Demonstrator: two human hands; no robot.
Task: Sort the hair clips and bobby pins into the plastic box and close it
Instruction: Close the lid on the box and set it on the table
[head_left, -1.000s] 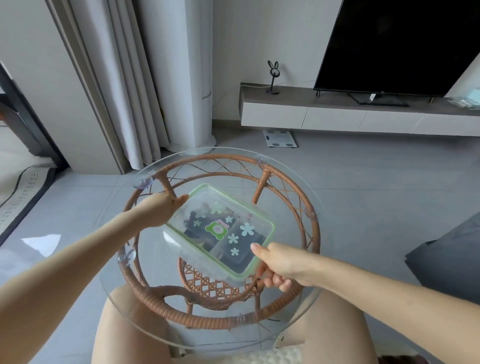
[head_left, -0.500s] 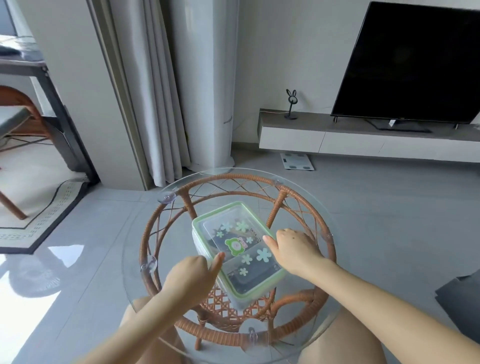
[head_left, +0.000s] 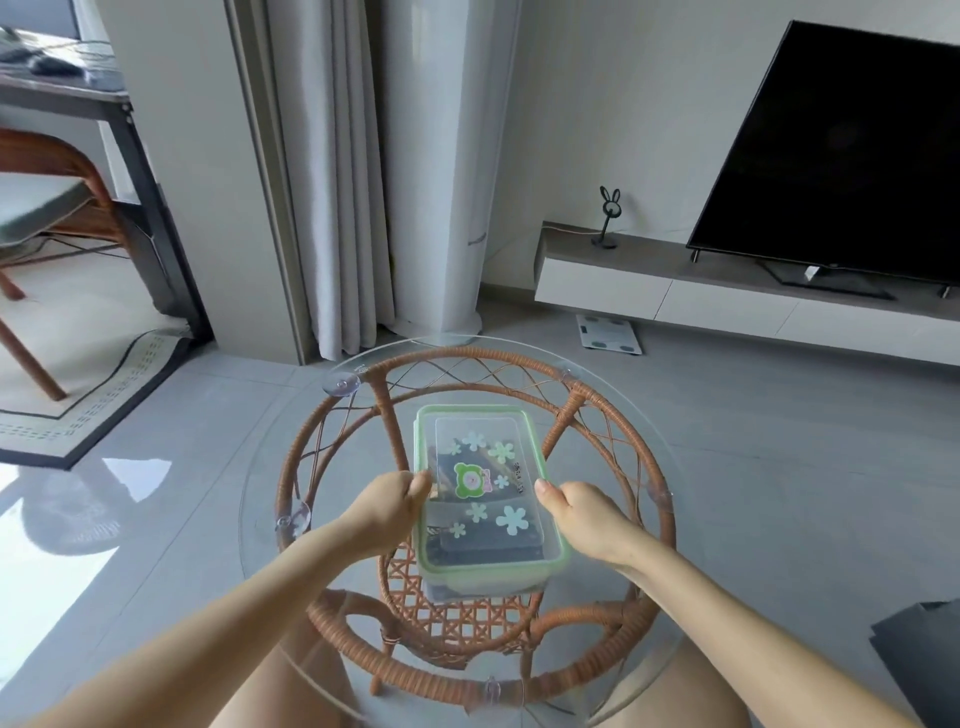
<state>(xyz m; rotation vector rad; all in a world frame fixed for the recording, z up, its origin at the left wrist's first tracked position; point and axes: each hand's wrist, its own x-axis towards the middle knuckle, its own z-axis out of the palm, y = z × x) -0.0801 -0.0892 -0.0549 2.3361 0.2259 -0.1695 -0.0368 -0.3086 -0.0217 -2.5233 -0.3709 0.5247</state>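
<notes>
A clear plastic box (head_left: 485, 499) with a green-rimmed lid and flower stickers lies on the round glass tabletop (head_left: 613, 415), its long side pointing away from me. The lid is on the box. Dark hair clips and pins show dimly through the lid. My left hand (head_left: 387, 506) grips the box's left long edge, thumb on the lid rim. My right hand (head_left: 584, 514) grips the right long edge, thumb pressed on the rim. The fingers of both hands are curled down the sides, partly hidden.
The glass top rests on a round rattan frame (head_left: 332, 452) with suction cups. My bare knees sit under the near edge. Beyond are a grey curtain (head_left: 332, 171), a TV (head_left: 841, 156) on a low cabinet, a floor scale (head_left: 608, 334), and a chair and desk at far left.
The box has been turned from a slant to lie lengthwise away from me. Both hands have shifted to its two long sides. The camera view has tilted up and closer.
</notes>
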